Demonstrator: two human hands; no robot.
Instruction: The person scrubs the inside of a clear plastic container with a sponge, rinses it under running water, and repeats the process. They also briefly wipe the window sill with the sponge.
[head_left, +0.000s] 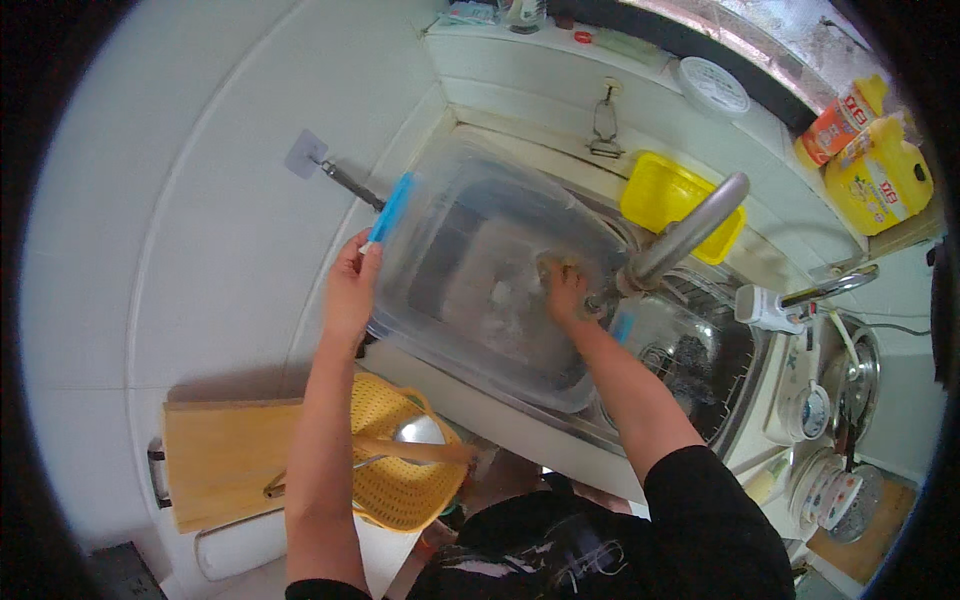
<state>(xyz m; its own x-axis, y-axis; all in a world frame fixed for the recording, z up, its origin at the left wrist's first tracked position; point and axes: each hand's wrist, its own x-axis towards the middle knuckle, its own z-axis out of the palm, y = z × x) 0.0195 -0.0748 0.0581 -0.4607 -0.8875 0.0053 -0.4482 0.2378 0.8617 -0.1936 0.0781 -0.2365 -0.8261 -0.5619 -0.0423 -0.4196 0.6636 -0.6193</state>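
Note:
A large clear plastic tub lies tilted across the sink, its inside wet and turned up towards me. My left hand grips the tub's blue handle at its left end, next to the wall. Inside the tub, my right hand reaches down to the right part, fingers bent. Something small and blurred is at those fingertips; I cannot tell what it is or whether it is held. Over the tub's right edge arches a metal faucet.
A yellow plastic basin stands behind the faucet. At right are a wire rack in the sink and stacked bowls. Detergent bottles line the ledge. A yellow basket and wooden board sit at lower left.

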